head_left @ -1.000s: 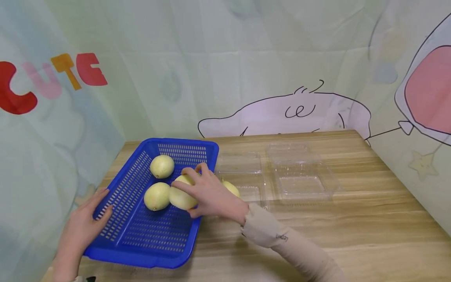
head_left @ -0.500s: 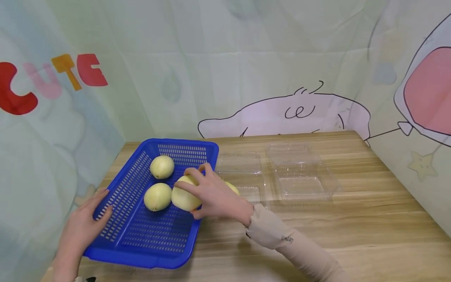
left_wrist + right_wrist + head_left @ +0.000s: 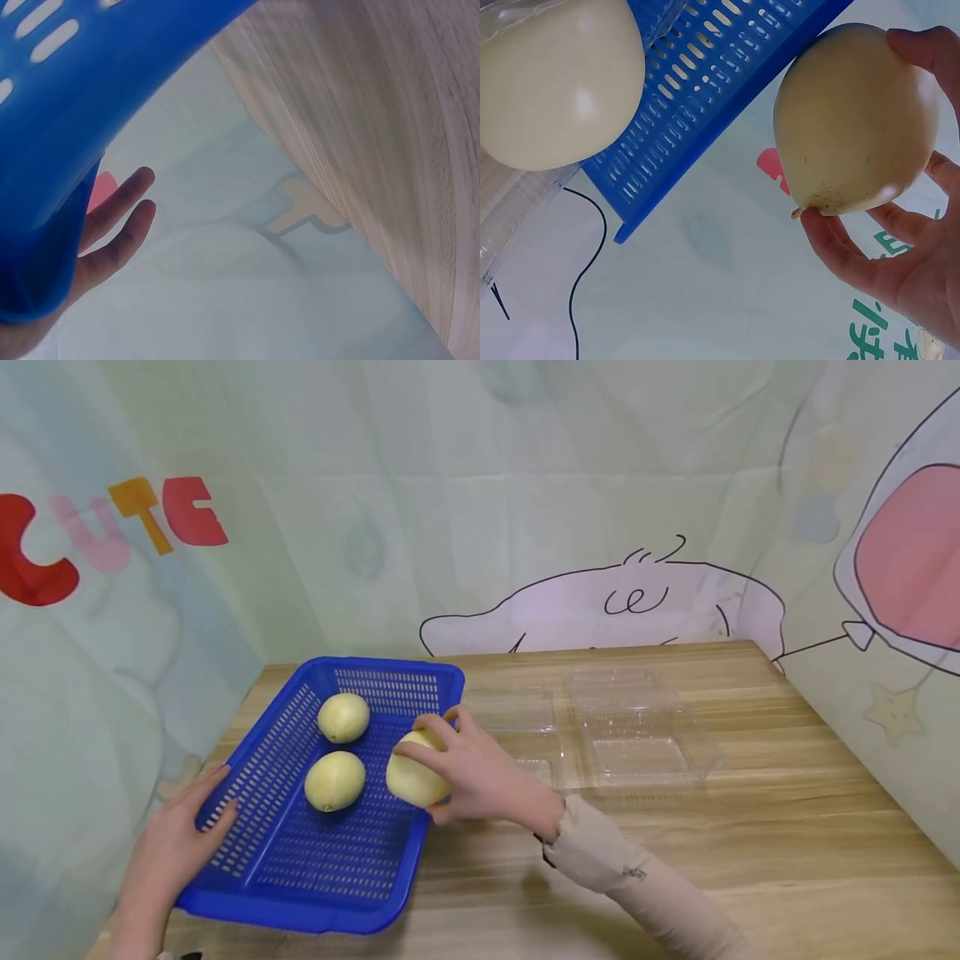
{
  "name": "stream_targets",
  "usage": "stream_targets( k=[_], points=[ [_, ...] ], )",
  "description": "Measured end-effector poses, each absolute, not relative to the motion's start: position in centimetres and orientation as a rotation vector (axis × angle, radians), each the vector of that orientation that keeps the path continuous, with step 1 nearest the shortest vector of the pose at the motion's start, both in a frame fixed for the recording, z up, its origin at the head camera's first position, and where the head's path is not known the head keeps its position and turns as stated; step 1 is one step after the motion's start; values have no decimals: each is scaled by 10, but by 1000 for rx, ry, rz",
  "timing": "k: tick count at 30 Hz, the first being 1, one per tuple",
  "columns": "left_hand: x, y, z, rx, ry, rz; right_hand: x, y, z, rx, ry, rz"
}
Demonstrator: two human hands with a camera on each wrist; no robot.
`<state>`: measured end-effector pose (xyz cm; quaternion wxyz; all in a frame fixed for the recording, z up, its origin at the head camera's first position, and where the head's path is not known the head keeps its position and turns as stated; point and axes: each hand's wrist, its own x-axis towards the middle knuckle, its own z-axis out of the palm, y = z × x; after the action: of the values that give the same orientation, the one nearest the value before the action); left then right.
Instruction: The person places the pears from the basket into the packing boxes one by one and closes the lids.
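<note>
My right hand holds a pale yellow melon above the basket's right rim, fingers spread over its top and side. In the right wrist view the fingertips touch the held melon near its short stem. Inside the blue perforated basket lie two more melons, one behind and one in front. At the basket's left wall, my left hand grips the rim with the thumb on the inner side. In the left wrist view two of its fingers extend outside the basket.
A clear plastic clamshell box stands lid up beside the basket, partly hidden by the right hand. Another clear box stands farther right. One melon sits by clear plastic in the right wrist view. A printed curtain surrounds the wooden table.
My right hand has carried the melon rightward, from beside the front melon to the basket's right rim. My left hand stays at the left rim.
</note>
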<state>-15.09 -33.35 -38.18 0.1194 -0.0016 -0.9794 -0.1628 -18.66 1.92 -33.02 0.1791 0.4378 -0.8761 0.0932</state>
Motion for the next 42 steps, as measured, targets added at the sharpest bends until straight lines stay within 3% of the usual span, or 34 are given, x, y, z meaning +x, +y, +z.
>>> stream_targets(
  k=[42],
  points=[
    [-151,-333,-381,-19,-2862,-474,-186,66,-344,1124,-2597,324]
  ],
)
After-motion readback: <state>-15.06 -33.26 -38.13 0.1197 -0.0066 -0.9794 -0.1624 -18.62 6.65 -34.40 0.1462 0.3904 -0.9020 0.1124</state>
